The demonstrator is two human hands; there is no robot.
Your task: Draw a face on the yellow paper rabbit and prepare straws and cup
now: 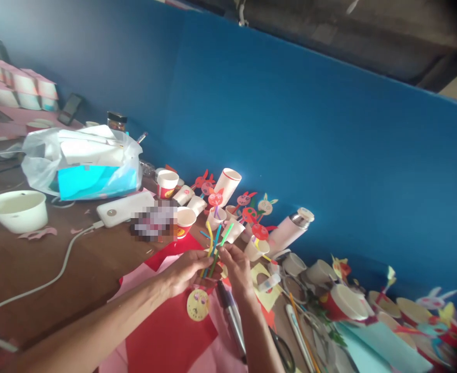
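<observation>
Blue wall [309,145] is rising behind a cluttered brown table [88,269] where two hands are working at drinking straws

Thumb and fingers of the left hand [187,272] are clamping together around a yellow straw [210,233], a blue straw [216,240] and a green straw [227,233], their upper ends fanning out above the grip. Fingertips of the right hand [236,267] are touching the green straw; whether they are pinching it, I cannot tell.

Just below the grip, a round yellow paper face [197,305] is lying over red paper [166,342], with pink paper [114,357] showing around its edges. A dark-and-silver marker [232,318] is lying beside the right forearm. Beyond the straws, paper cups [234,231] are holding red rabbit-face cutouts [260,231], and a pale thermos [289,231] is leaning farther right. Left of the grip, a white power bank [125,208] is resting with its cable plugged in; past it, a plastic bag [131,166] and a white bowl [16,215] are sitting. Right of the forearm, black-handled scissors [283,349] are lying, while teal paper [385,347] is spreading farther out.
</observation>
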